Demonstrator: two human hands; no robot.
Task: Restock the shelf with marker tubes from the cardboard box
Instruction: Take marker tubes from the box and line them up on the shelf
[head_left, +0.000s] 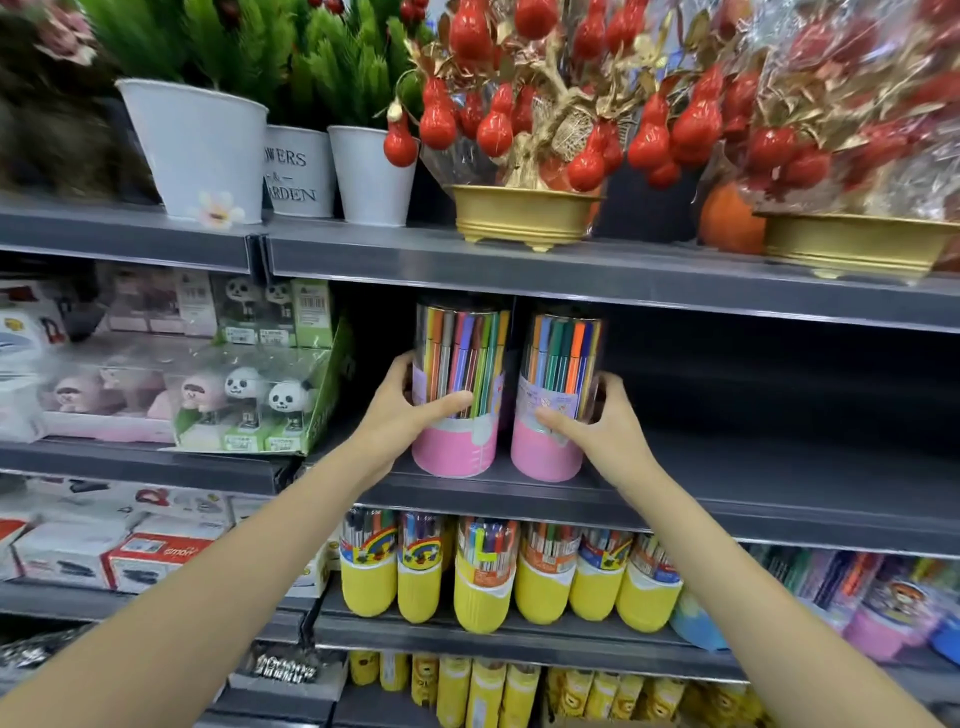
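Two pink-based marker tubes stand upright side by side at the front of the middle shelf (727, 499), a narrow gap between them. The left hand (410, 402) is wrapped round the left marker tube (460, 384), thumb across its front and fingers behind; the right hand (597, 418) grips the right marker tube (558, 395) the same way. Both bases look to be resting on the shelf, close to its front edge, though contact is hard to confirm. The cardboard box is not in view.

The step in hand appears to be seating this pair. To do it well, keep both tubes vertical and slide them straight back rather than tipping them, since they are tall and narrow and likely top-heavy with pens. The shelf to the right is dark and bare, so pushing the pair toward the left end and to the rear would leave room for more rows. Let go only once each base sits flat, labels facing outward like the yellow-based marker tubes (485, 577) on the shelf below
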